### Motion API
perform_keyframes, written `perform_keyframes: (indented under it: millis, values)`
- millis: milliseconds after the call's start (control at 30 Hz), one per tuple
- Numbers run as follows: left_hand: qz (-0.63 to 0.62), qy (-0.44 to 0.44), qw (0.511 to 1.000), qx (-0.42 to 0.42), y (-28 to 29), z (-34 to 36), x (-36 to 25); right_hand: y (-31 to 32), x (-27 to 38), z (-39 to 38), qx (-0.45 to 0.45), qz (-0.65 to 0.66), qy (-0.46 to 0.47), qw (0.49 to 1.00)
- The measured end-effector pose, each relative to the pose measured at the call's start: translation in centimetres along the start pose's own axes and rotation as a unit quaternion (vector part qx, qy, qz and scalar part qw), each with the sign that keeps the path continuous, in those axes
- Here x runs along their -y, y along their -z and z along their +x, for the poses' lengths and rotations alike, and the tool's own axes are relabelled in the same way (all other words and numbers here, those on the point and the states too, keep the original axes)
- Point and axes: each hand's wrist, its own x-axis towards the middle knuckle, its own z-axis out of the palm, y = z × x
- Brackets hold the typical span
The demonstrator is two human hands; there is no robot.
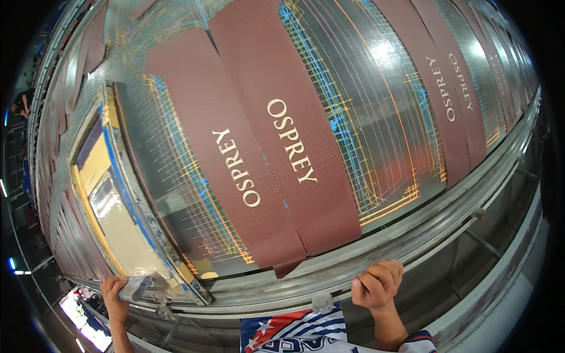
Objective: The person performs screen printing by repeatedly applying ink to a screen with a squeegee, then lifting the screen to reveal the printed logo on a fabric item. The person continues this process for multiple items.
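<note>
At the left, a long screen-printing frame with blue and yellow tape along its sides lies across the table. Its mesh is mostly covered in cream and yellow, and clear plastic wraps its near end. My left hand is closed at the near left corner of this frame, thumb toward the plastic. Well to the right, my right hand is curled into a fist by the metal rail; whatever it may hold is hidden. Between my hands and beyond lie two maroon fabric panels with pale lettering, side by side.
The glossy dark tabletop carries blue, yellow and orange guide lines. More maroon panels continue to the right. Metal clamps sit along the near rail. A bright screen or light shows at the lower left.
</note>
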Motion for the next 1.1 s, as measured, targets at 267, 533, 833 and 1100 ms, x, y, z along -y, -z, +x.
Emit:
perform_keyframes:
  millis: [267,533,833,1100]
  values:
    - [0.006,-0.007,1.000,0.022,-0.1,0.3,0.3,-0.4,0.1,-0.5,0.012,0.000,-0.008,1.000]
    - [0.006,0.020,0.999,0.026,-0.4,0.1,0.5,-0.1,0.1,0.2,0.039,-0.021,-0.001,0.999]
    - [-0.038,-0.023,0.999,-0.004,-1.3,-1.4,3.4,-0.7,0.8,-0.5,-0.029,-0.021,0.003,0.999]
    - [-0.134,-0.005,0.990,-0.040,-2.9,-3.7,4.8,-1.0,2.3,0.3,-0.067,-0.017,-0.014,0.998]
